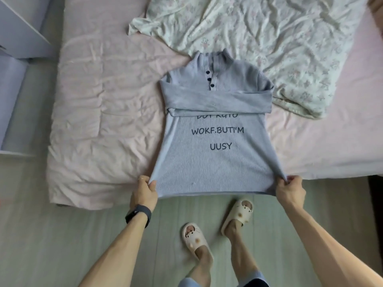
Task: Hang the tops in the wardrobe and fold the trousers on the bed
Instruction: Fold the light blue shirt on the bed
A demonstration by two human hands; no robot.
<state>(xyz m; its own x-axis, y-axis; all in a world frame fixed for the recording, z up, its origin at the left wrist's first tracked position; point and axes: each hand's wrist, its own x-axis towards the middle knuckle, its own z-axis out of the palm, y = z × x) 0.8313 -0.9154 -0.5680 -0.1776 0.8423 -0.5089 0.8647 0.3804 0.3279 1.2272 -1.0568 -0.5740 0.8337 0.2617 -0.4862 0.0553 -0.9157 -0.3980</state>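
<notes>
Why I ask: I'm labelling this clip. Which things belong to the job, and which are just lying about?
Job: grey-blue top, held at its hem corners by left hand and right hand; pink bed.
Not the job: floral quilt; slippers; wristband.

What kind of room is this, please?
Probably a bedroom: a bed with a pink sheet, a crumpled floral quilt on it, and a grey top spread across it.

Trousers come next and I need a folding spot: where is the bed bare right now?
Widest bare patch: the wrinkled pink bedsheet left of the grey-blue knit top, out to the bed's edge. A smaller strip lies right of the top, below the rumpled white floral quilt, which crowds the far right.
</notes>
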